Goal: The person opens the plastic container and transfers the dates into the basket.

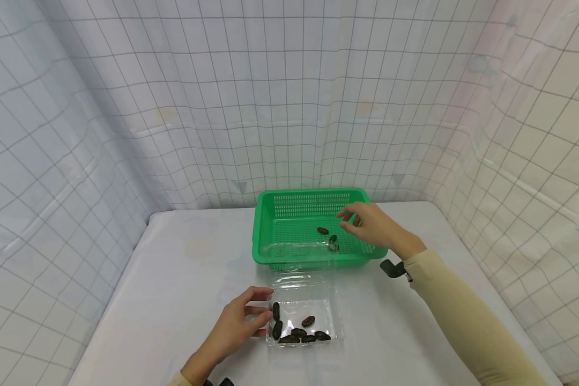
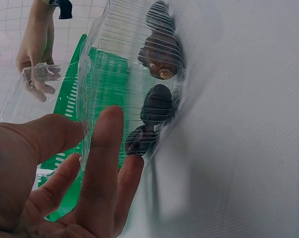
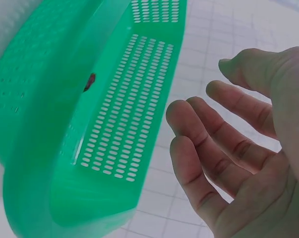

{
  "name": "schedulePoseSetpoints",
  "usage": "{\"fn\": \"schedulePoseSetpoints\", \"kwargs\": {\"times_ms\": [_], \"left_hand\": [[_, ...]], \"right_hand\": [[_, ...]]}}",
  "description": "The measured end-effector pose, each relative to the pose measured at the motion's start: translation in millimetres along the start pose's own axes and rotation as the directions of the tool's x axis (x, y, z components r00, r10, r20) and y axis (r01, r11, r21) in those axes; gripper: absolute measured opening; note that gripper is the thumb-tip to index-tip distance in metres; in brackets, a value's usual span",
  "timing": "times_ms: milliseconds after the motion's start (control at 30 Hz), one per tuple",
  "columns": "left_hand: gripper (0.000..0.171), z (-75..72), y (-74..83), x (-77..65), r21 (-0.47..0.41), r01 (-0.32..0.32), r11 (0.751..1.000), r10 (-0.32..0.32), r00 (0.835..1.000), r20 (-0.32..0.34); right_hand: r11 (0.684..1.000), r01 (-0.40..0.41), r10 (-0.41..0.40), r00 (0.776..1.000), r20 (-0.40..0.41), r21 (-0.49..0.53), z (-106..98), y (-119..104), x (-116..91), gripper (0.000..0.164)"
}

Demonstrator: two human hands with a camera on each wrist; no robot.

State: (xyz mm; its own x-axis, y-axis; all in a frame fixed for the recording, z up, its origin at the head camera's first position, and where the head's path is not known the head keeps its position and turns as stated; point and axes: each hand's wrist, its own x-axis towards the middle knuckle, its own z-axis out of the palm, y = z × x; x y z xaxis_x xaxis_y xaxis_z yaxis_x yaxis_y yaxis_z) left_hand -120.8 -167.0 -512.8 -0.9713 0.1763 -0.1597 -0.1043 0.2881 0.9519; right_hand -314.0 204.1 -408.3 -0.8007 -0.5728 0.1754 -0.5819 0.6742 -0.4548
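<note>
Several dark brown dates (image 1: 308,320) lie in a clear plastic clamshell box (image 1: 336,311), mostly along its near and left walls. The box's lid stands open, overlapping the front of a green basket (image 1: 257,228). My left hand (image 1: 241,317) is at the box's left side, with thumb and fingertips touching the wall and rim and the fingers spread apart. A few more dates (image 1: 323,230) lie on the basket floor. Over the basket's right side hovers my right hand (image 1: 369,222), its fingers loosely bent and nothing between them.
The white table (image 1: 188,257) carries the box and, behind it, the basket. White grid-patterned curtains (image 1: 289,107) rise behind the table and along both sides. A dark strap device (image 1: 393,268) sits at the right wrist.
</note>
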Motion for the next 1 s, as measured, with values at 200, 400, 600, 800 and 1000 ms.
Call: {"fn": "schedulePoseSetpoints", "kwargs": {"times_ms": [200,400,600,800,1000], "left_hand": [[0.052,0.0,-1.3,0.3,0.002,-0.004,1.0,0.004,1.0,-0.003],[0.052,0.3,-1.2,0.0,-0.001,-0.01,1.0,0.01,1.0,-0.004],[0.052,0.6,-0.3,-0.3,0.004,-0.007,1.0,0.007,1.0,-0.006],[0.052,0.9,0.4,-0.6,-0.003,-0.005,1.0,0.005,1.0,-0.005],[0.052,0.7,0.7,-1.6,-0.004,0.001,1.0,-0.001,1.0,-0.005]], "right_hand": [[0.995,0.097,-0.098,0.993,-0.07,-0.019,-1.0,-16.5,-12.7,0.02],[0.98,0.191,-0.196,0.97,-0.142,-0.049,0.3,-35.6,-25.0,0.018],[0.958,0.279,-0.285,0.932,-0.223,-0.059,6.7,-56.0,-36.1,0.018],[0.922,0.377,-0.387,0.877,-0.284,-0.091,19.3,-75.7,-43.0,0.019],[0.892,0.438,-0.453,0.864,-0.222,-0.113,32.9,-91.9,-46.8,0.021]]}}
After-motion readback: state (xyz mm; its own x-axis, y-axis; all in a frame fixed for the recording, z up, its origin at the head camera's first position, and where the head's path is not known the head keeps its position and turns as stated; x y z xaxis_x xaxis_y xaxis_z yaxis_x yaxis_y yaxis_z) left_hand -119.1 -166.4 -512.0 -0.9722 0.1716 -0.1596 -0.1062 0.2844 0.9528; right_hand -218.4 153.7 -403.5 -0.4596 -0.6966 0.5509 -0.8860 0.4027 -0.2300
